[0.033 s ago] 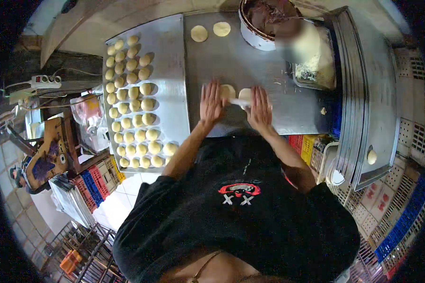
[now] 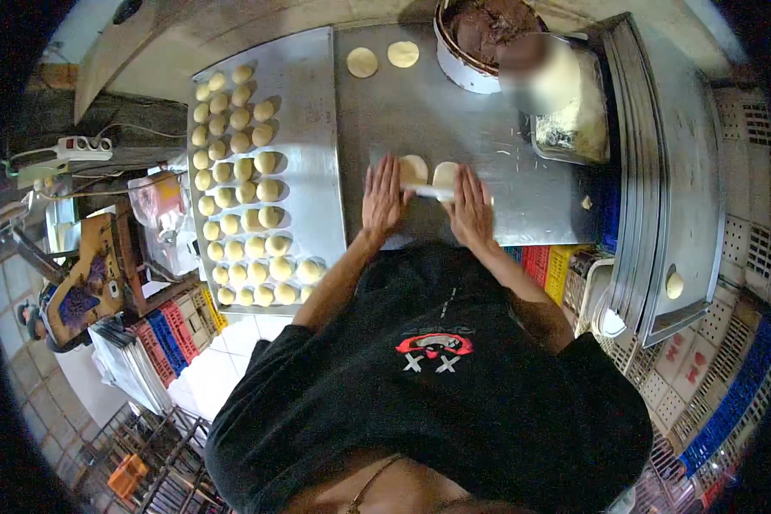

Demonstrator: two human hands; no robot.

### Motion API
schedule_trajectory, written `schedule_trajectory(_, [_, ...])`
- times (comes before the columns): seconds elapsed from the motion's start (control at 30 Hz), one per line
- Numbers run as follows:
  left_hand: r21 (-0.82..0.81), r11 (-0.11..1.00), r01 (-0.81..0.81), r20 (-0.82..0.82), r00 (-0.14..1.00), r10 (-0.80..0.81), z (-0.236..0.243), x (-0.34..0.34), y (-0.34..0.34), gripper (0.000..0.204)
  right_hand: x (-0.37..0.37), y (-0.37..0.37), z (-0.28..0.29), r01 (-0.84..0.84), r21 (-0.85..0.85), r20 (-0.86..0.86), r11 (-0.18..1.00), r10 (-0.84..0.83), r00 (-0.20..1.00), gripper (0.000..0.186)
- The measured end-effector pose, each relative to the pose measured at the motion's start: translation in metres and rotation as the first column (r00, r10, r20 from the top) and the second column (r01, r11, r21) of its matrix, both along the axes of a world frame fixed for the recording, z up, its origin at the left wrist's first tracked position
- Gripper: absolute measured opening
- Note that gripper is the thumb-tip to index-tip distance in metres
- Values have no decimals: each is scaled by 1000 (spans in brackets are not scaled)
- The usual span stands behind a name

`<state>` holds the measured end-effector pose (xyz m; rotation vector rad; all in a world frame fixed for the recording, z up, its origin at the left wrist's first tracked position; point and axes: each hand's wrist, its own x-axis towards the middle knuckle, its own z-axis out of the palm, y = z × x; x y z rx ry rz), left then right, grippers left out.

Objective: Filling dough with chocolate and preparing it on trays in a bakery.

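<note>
A slim white rolling pin [image 2: 427, 192] lies crosswise on the metal work surface, its ends under my two hands. My left hand [image 2: 384, 194] rests flat over its left end, fingers stretched forward. Over the right end lies my right hand [image 2: 469, 203], flat too, with fingers extended. Two flattened dough rounds show beyond the pin: a left dough round [image 2: 414, 169] beside my left fingers and a right dough round [image 2: 445, 175] partly behind my right fingers. The pin hides their near edges. Farther back lie two more flat rounds, a left one [image 2: 362, 62] and a right one [image 2: 403, 54].
On the left, a metal tray [image 2: 304, 111] carries rows of dough balls [image 2: 265, 163]. A white bucket [image 2: 471, 79] of brown paste and a clear container [image 2: 565, 146] stand at the back right, partly blurred. Stacked trays [image 2: 672, 171] stand upright at the right.
Both hands and the rolling pin have come slightly toward me. More of the two dough rounds shows beyond the pin.
</note>
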<state>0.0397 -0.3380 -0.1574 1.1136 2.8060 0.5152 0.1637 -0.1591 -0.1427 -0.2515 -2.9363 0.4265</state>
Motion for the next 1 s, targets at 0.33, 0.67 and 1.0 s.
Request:
schedule_trajectory(0.33, [242,930,-276,26,960,278,-2,-30,-5,36,-10,42,-7,245,-9,4,969,-245,970,33])
schedule_trajectory(0.67, [399,846,-355,519,847,111,78,-75,21,20,-108,28,74,219,-477,345,851,-48,937,16])
schedule_trajectory(1.0, [308,897,-318,-109,925,365,18,-202,-42,51,-172,42,38,21,-429,8,903,-19,1000,23])
